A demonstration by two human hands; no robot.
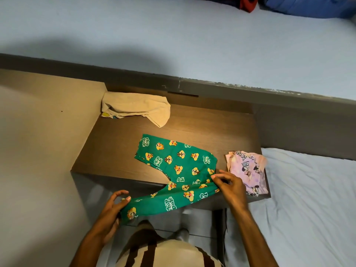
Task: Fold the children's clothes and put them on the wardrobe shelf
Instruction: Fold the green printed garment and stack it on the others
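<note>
Fold in progress, shelving not begun.
My left hand [110, 209] grips a leg of the green trousers [179, 170], right hand [230, 186] pinches the waist; pink pile [248, 170] looks folded, beige garment [134, 107] unfolded on table [107, 151].

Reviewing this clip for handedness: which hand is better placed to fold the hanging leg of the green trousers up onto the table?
Probably the left hand: it already grips the cuff of the green trousers hanging off the table edge. The right hand pinches the waist end, anchoring it.
</note>
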